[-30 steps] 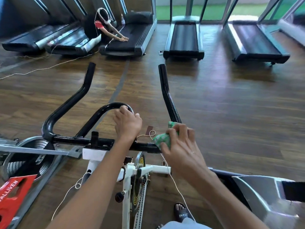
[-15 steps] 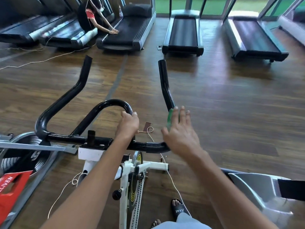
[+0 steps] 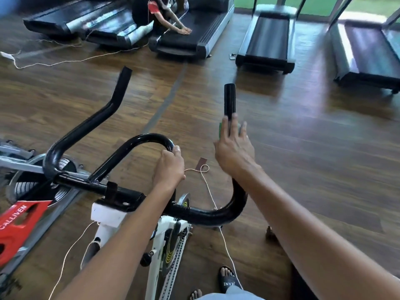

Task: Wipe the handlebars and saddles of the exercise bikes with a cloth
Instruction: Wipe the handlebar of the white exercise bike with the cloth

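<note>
My right hand (image 3: pixel 233 148) lies against the right prong of the black handlebars (image 3: pixel 203 213), high up on its straight stretch and just below the tip, with the fingers (image 3: pixel 225 126) stretched out flat along the bar. Under them I see only slivers of the green cloth (image 3: pixel 220 131), pressed between my palm and the tube; I cannot tell how far it wraps around. My left hand (image 3: pixel 170 167) is curled tight around the inner loop of the handlebars, at the spot where that loop bends down toward the crossbar. The bars sit on the white frame (image 3: pixel 162 245) of the exercise bike, whose chain and yellow-marked flywheel (image 3: pixel 171 252) show below my left forearm. A thin white cord (image 3: pixel 216 208) trails from the floor past the frame toward my sandalled foot (image 3: pixel 228 278). At my left I see a second bike's wheel and a red guard (image 3: pixel 19 224) with white lettering. Across the wooden floor (image 3: pixel 303 159) stands a row of treadmills (image 3: pixel 267 40), and another person (image 3: pixel 160 16) crouches there with both hands on one belt.
</note>
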Action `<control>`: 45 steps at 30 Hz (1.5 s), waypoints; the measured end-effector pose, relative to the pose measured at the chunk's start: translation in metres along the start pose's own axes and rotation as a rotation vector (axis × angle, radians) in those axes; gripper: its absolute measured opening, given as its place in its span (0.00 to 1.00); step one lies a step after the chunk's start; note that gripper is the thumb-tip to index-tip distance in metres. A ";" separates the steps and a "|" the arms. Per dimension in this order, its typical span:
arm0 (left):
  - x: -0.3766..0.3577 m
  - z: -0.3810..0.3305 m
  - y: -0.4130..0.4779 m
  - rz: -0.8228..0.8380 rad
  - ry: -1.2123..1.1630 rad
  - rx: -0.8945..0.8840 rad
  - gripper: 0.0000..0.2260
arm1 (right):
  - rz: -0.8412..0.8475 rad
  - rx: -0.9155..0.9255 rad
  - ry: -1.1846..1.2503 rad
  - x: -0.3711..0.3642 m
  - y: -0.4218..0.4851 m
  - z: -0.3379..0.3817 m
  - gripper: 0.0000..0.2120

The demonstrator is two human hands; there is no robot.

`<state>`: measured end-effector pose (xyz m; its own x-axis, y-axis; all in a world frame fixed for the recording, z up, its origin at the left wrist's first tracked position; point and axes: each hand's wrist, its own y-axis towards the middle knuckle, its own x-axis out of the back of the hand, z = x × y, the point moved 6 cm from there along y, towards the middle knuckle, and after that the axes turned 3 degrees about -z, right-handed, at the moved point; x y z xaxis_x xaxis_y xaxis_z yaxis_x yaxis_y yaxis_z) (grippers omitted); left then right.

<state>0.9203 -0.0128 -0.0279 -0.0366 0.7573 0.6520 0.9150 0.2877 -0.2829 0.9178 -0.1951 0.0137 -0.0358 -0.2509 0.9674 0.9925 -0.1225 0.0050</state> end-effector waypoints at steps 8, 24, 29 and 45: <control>0.003 0.001 -0.003 0.013 -0.013 -0.002 0.22 | -0.304 0.065 0.213 0.025 0.076 0.006 0.35; 0.006 -0.003 -0.010 0.000 -0.037 -0.029 0.22 | -0.297 0.131 0.220 0.026 0.078 0.003 0.37; 0.005 -0.002 -0.008 -0.011 -0.041 -0.019 0.22 | -0.012 0.041 0.263 0.008 -0.025 -0.008 0.34; 0.007 -0.004 -0.009 -0.004 -0.016 -0.030 0.20 | -0.430 0.131 0.520 0.023 0.088 -0.011 0.35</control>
<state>0.9133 -0.0123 -0.0183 -0.0465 0.7653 0.6420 0.9263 0.2736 -0.2590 1.0031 -0.2225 0.0335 -0.4487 -0.6381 0.6257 0.8824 -0.2056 0.4232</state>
